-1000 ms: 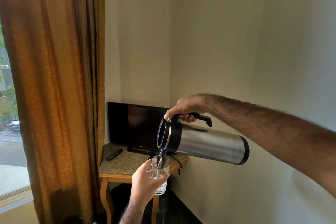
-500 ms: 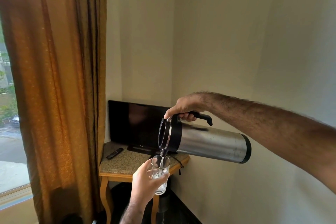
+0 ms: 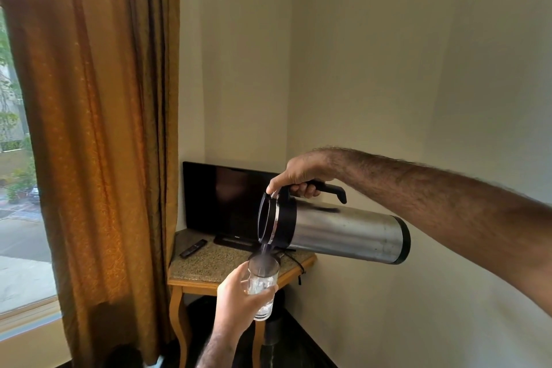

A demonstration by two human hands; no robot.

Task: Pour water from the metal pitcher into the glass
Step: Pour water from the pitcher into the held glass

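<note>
A small corner table [image 3: 209, 266] with a speckled stone top and curved wooden legs stands in the corner of the room, carrying a dark flat-screen television [image 3: 222, 203] toward its back edge and a black remote control [image 3: 193, 248] at about 9 o'clock from the television's base. A heavy orange curtain [image 3: 95, 143] hangs at 9 o'clock from the table, with a window [image 3: 18, 158] showing beyond it. Nothing stands between the two vessels. The metal pitcher [image 3: 343, 231] is held in the air above the table's right edge, lying almost level; its long axis runs from its black base at 3 o'clock to its black-rimmed mouth at 9 o'clock, the mouth end dipped slightly. The right hand [image 3: 298, 178] is closed firmly round the pitcher's black handle on top, thumb near the lid rim. A thin stream of water [image 3: 264, 255] falls from the spout toward 6 o'clock into the glass [image 3: 263, 287], which stands upright just below, partly filled. The left hand [image 3: 239, 303] wraps the glass from its left side, fingers curled tightly about it.
</note>
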